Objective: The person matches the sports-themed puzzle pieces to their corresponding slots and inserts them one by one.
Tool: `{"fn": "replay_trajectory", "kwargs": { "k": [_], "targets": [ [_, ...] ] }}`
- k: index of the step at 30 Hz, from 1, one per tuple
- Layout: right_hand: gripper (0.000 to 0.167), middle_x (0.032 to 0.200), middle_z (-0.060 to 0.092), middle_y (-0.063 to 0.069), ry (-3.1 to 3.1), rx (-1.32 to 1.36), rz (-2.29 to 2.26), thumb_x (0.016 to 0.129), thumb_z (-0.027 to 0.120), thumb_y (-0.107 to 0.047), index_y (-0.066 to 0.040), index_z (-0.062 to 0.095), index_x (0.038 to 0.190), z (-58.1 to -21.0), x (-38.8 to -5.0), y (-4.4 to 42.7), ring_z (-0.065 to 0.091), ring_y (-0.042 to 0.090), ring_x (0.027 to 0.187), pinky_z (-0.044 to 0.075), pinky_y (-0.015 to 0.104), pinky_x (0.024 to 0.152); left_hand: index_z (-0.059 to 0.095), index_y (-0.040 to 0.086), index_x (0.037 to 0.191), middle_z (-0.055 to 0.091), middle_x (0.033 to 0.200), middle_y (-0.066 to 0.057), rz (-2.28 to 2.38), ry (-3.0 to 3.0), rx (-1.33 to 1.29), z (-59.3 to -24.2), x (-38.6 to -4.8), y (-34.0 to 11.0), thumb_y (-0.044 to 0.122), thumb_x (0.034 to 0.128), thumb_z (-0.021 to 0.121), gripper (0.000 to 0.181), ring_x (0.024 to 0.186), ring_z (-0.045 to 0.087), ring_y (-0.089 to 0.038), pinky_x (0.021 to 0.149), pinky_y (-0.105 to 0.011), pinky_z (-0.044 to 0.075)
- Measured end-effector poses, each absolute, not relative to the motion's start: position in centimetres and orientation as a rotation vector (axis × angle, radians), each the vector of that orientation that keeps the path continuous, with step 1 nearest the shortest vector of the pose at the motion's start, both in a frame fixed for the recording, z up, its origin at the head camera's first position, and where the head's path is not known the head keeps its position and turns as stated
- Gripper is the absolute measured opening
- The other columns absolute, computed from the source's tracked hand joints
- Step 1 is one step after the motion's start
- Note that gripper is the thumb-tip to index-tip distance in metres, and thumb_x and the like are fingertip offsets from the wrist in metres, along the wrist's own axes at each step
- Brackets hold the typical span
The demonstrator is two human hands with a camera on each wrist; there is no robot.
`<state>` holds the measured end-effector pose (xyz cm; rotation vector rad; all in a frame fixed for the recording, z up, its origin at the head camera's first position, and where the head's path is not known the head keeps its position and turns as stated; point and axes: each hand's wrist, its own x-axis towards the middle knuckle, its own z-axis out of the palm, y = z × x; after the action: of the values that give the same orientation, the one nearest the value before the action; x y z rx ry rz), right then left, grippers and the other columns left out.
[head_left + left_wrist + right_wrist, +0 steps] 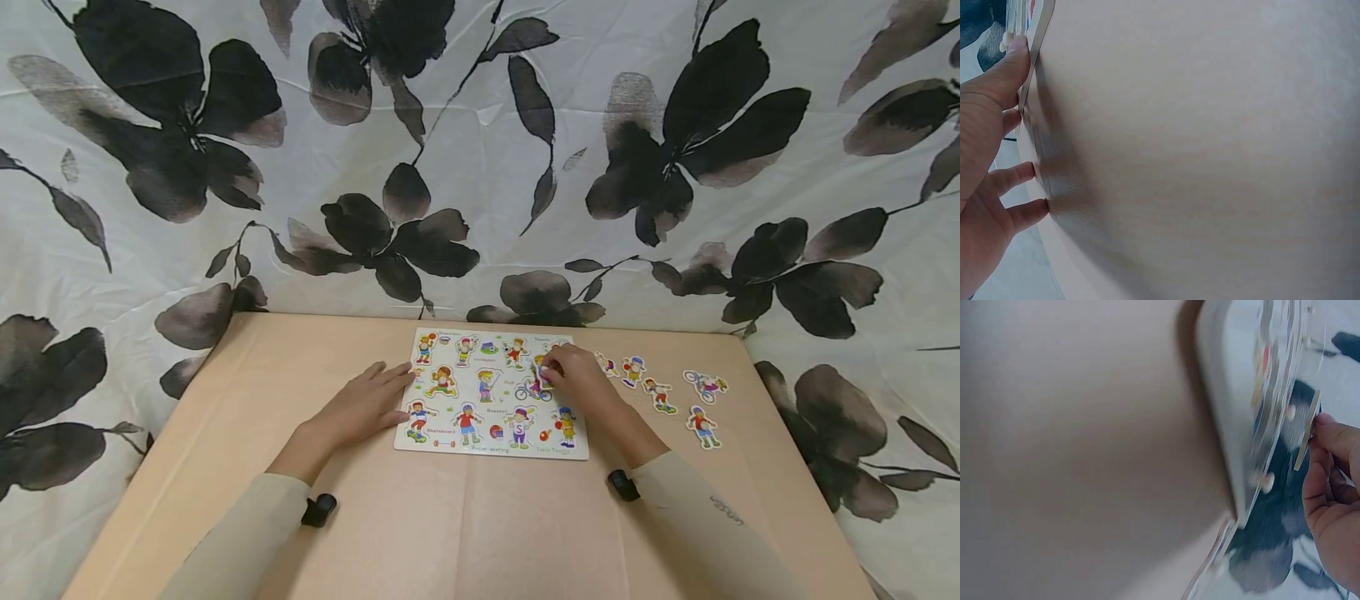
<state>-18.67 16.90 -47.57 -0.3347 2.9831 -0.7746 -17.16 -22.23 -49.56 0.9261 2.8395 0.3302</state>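
A white puzzle board [450, 451] printed with small sporty children lies on the table, several pegged figures on it. My left hand [363, 407] rests at the board's left edge with fingers spread; in the left wrist view its thumb [1017, 56] touches the rim and other fingertips meet the table. Over the board's right part, my right hand [583, 379] pinches a small flat puzzle piece [1307, 432] between thumb and fingers. In the right wrist view that piece is edge-on, held above the board, its picture hidden. From the head, my fingers cover most of it.
Right of the board lie several loose figure pieces, among them a skateboarder piece [660, 396], a cyclist piece [705, 386] and a blue-capped figure piece [703, 427]. The light wooden table [525, 533] ends at a floral cloth [495, 167] behind.
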Motion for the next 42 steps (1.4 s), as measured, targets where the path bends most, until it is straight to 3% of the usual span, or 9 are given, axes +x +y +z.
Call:
{"fn": "replay_trajectory", "kwargs": {
  "k": [15,23,30,42],
  "targets": [
    [0.014,0.095,0.066,0.002,2.947,-0.573,-0.649,0.097,0.073,-0.021,-0.008,0.073,0.102,-48.7,-19.4,10.7,0.055,0.015,0.083,0.052,0.028,0.076,0.043,0.008,0.157,0.038,0.166,-0.012,0.334,2.836,0.906,-49.7,-17.2,-22.2,0.047,0.099,0.066,0.073,0.148,0.035,-0.052,0.122,-0.062,0.033],
    [0.014,0.085,0.063,0.001,2.931,-0.622,-0.587,0.096,0.075,-0.022,-0.009,0.071,0.094,-48.8,-19.8,9.0,0.052,0.015,0.079,0.051,0.032,0.074,0.044,0.008,0.157,0.039,0.165,-0.012,0.329,2.84,0.915,-49.6,-17.2,-22.2,0.047,0.0984,0.067,0.074,0.148,0.036,-0.053,0.12,-0.063,0.035],
    [0.014,0.08,0.058,-0.003,2.932,-0.678,-0.564,0.096,0.075,-0.023,-0.013,0.068,0.089,-49.2,-19.9,8.3,0.05,0.012,0.075,0.045,0.026,0.067,0.045,0.008,0.156,0.039,0.165,-0.013,0.34,2.839,0.903,-49.5,-17.1,-22.2,0.047,0.0981,0.067,0.073,0.147,0.036,-0.053,0.12,-0.064,0.035],
    [0.013,0.085,0.06,-0.002,2.888,-0.578,-0.598,0.096,0.076,-0.024,-0.012,0.071,0.098,-49.1,-19.5,7.8,0.053,0.012,0.077,0.048,0.024,0.068,0.046,0.008,0.156,0.039,0.165,-0.013,0.329,2.843,0.9,-49.3,-17.1,-22.1,0.046,0.0978,0.068,0.073,0.147,0.037,-0.053,0.12,-0.063,0.036]
  ]
}}
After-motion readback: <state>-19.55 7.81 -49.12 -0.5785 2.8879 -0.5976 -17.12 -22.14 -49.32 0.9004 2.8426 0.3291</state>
